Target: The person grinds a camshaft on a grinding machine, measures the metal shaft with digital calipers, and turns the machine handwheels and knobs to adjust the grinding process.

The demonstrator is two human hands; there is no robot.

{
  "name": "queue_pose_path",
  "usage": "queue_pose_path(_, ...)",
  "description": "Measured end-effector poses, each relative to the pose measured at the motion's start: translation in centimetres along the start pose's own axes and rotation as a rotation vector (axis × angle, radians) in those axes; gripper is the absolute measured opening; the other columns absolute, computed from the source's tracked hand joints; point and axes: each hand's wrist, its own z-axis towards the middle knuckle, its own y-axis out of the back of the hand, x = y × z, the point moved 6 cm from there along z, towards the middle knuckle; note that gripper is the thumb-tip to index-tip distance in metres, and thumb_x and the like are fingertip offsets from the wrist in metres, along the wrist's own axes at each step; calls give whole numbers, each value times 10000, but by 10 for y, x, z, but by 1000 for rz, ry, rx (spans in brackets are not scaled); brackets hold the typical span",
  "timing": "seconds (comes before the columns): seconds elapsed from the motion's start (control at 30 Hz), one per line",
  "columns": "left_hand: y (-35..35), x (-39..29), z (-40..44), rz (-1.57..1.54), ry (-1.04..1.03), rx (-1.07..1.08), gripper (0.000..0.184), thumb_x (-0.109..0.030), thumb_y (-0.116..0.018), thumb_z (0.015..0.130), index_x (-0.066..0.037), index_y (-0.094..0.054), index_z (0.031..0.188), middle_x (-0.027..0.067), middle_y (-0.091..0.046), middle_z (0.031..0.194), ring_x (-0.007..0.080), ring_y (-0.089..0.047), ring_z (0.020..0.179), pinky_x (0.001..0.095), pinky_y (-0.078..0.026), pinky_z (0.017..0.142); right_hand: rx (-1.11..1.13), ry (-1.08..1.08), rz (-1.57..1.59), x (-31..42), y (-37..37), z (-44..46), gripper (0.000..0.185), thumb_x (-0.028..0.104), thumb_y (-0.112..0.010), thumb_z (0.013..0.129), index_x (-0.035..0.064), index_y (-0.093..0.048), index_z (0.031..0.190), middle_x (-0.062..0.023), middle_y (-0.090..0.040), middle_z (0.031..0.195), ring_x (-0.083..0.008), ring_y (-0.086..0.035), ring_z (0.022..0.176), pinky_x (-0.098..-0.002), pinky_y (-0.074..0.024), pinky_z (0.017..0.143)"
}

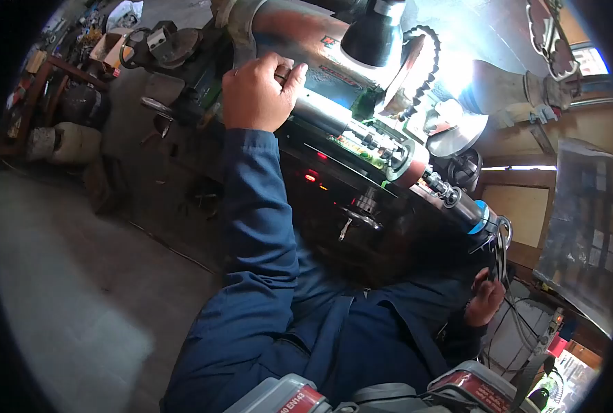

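My left hand (260,91) is closed at the left end of a smooth metal cylinder (324,112) on a machine. Something small and dark shows between its thumb and curled fingers, too hidden to name. To the right of the cylinder, a threaded shaft (368,135) leads to a reddish-brown round flange (411,165). Low on the right, my right hand (484,301) has its fingers curled beside hanging cables and a metal loop (503,234); what it grips is unclear. A dark cylindrical unit with a blue band (482,217) sits above that hand.
A black lamp (373,38) hangs over the machine, next to a black segmented hose (430,62). A handwheel with a crank (361,217) juts from the machine's front. At lower left is grey floor (79,275); clutter and a light-coloured canister (76,142) stand beyond it.
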Motion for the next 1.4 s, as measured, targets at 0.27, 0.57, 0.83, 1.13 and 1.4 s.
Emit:
queue_pose_path(0.27, 1, 1, 1, -4, -25, 3, 253, -330, -766, 832, -92, -686, 805, 47, -704, 724, 245, -682, 667, 420, -489, 685, -85, 14, 312, -4, -9, 19, 387, 334, -651, 977, 15, -571, 1180, 56, -455, 748, -20, -365, 570, -194, -268, 479)
queue_pose_path(0.57, 1, 2, 2, 18, -94, -18, 232, -290, -780, 830, -72, -702, 825, 88, -694, 697, 239, -684, 608, 365, -539, 595, -577, -417, -294, -86, 44, 47, 465, 370, -747, 905, -41, -660, 1104, -48, -642, 810, -91, -559, 653, -267, -418, 544)
queue_pose_path(0.83, 1, 2, 1, 12, -98, -4, 238, -275, -786, 828, -60, -688, 856, 73, -687, 706, 226, -674, 618, 357, -534, 607, -569, -273, -570, -83, 53, 71, 454, 354, -727, 915, -95, -700, 974, -132, -732, 857, -178, -657, 792, -354, -509, 732)
queue_pose_path(1.13, 6, 4, -2, -151, -53, -12, 249, -200, -815, 810, -15, -696, 924, 98, -693, 782, 173, -682, 630, 300, -538, 589, -491, -332, -838, -70, 72, 99, 491, 405, -716, 902, -83, -706, 952, -161, -734, 830, -230, -683, 747, -374, -507, 735)
queue_pose_path(1.4, 6, 5, -2, -152, -35, -70, 254, -190, -828, 791, -6, -702, 913, 107, -698, 784, 188, -696, 644, 306, -547, 584, -582, -118, -802, -32, 42, 67, 500, 407, -664, 941, -65, -683, 1103, -191, -722, 937, -242, -681, 826, -371, -505, 735)
